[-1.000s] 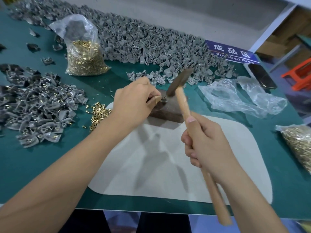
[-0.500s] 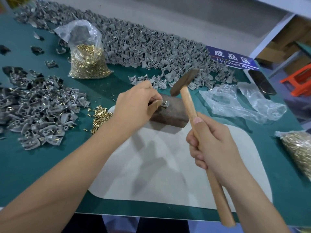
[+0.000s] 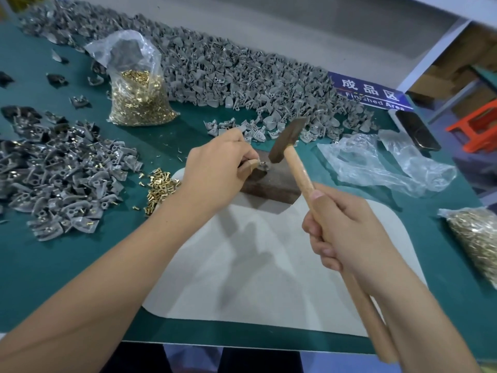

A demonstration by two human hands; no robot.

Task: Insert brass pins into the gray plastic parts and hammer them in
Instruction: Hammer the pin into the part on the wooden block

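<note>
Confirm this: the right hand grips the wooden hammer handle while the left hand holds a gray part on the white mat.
Not quite. In the head view the left hand holds the gray part on the dark block, not the white mat. The right hand does grip the hammer.

- My bench has a green top (image 3: 48, 267), with a pale grey mat (image 3: 269, 265) laid on it near the front edge.
- Behind the bench runs a plain grey wall (image 3: 282, 28).
- At the far right edge lies a blue sign (image 3: 371, 94) with white characters and the words "Finished Area".
- A white post (image 3: 433, 47) slants up on my right.
- Past it stand brown cardboard boxes (image 3: 457, 74) and an orange stool (image 3: 476, 125).
- The light is soft and even, casting faint shadows on the mat.
</note>
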